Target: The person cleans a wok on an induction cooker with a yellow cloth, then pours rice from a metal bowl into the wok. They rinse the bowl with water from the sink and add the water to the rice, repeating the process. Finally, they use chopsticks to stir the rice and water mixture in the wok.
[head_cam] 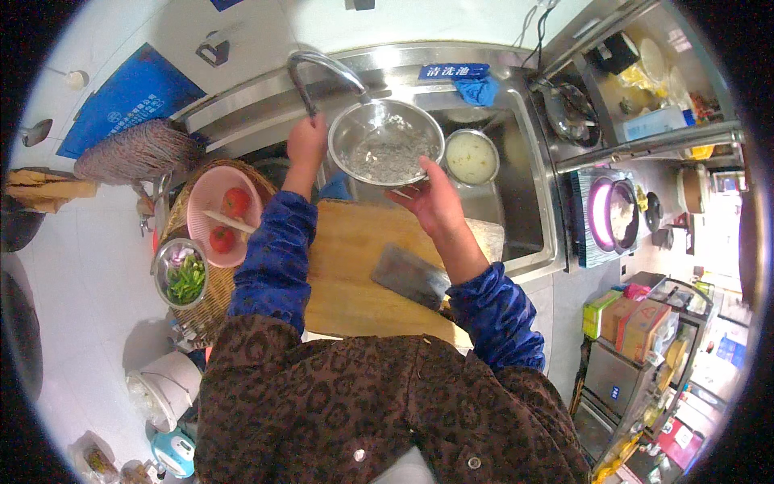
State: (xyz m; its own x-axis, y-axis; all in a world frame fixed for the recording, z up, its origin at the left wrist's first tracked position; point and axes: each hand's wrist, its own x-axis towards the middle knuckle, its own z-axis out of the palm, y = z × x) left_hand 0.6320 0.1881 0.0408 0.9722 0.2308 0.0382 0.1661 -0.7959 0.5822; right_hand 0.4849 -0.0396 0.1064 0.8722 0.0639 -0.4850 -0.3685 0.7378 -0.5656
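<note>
My right hand (432, 196) grips the near right rim of a round stainless steel bowl (338, 145), thumb on the edge and fingers below. Greyish wet stuff with white bits lies in the bowl, under the spout of a curved chrome faucet (326, 57). My left hand (306, 143) is closed around the dark lever or lower part of the faucet, left of the bowl. A smaller metal bowl of cloudy, pale liquid (471, 158) stands in the steel sink (523, 199). Nearer me, a cleaver (408, 275) lies on a wooden cutting board (341, 266), partly beneath my right forearm.
At left, a pink colander (202, 187) with tomatoes (236, 202) sits on a wicker basket (221, 296), beside a bowl of cut green peppers (186, 279). A blue cloth (478, 91) hangs at the sink's back rim. A pan (623, 215) stands on a glowing cooker at right.
</note>
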